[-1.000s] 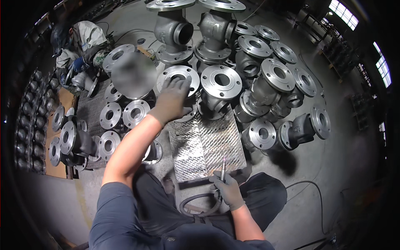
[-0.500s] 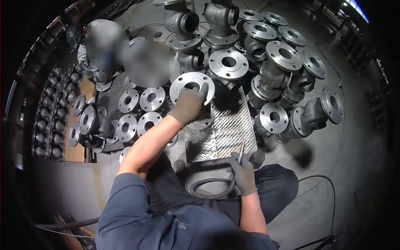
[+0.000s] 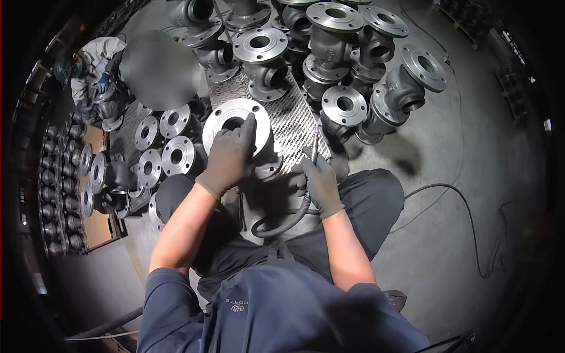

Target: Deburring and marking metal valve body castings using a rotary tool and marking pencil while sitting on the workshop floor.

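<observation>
Item: flanged valve body, drawn by the left hand from the far part of the ribbed metal plate to its near left end. Neighbouring valve: formerly alongside, now farther off than the drawn one, with plate surface bared to its left. Pen-like tool in the right hand: gap to the drawn flange reduced, yet apart. Left elbow: more bent. View: shifted, with more of the dark shirt showing.
</observation>
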### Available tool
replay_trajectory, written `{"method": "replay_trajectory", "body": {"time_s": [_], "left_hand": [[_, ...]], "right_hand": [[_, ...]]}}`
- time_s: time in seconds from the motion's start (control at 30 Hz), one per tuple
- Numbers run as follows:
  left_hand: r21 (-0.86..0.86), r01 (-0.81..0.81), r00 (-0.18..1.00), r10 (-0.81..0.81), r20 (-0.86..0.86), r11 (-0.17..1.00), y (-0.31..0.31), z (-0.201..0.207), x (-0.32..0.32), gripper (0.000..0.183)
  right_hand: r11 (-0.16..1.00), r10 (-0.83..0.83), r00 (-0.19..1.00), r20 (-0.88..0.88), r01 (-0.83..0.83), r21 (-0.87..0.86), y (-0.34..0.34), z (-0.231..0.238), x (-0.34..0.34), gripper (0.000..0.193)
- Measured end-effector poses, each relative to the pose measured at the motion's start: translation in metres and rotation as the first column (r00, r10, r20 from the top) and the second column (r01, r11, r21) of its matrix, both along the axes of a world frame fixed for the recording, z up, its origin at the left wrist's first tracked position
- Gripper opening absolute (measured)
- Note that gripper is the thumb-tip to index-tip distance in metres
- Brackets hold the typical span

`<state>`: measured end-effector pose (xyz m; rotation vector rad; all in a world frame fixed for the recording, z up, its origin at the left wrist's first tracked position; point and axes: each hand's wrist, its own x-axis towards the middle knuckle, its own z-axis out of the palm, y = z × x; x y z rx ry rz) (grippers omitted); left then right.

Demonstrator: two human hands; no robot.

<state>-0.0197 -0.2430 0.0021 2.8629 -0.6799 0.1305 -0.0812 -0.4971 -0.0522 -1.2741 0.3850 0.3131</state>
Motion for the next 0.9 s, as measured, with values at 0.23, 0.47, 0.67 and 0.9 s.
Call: {"method": "replay_trajectory", "body": {"time_s": [0.23,0.47,0.67,0.9], "left_hand": [[-0.130,0.150,0.970,-0.172,-0.173,0.980,0.020,0.016,0.011,0.128],[-0.632,-0.253,0.937,0.348,0.028,0.733,0.052,0.022,0.016,0.068],[-0.597,-0.718,0.696,0.373,-0.614,0.358,0.072,-0.006,0.030,0.047],[-0.633,-0.628,0.729,0.057,-0.682,0.453,0.045,-0.005,0.023,0.039]], "right_hand": [[0.996,0.046,0.998,0.044,-0.043,-0.083,0.016,0.034,0.046,0.039],[0.885,0.247,0.954,0.168,-0.152,-0.439,0.033,0.044,0.091,0.032],[0.839,0.253,0.962,0.103,-0.165,-0.518,0.065,0.062,0.092,0.029],[0.941,0.006,0.970,0.242,0.076,-0.330,0.022,0.022,0.077,0.039]]}}
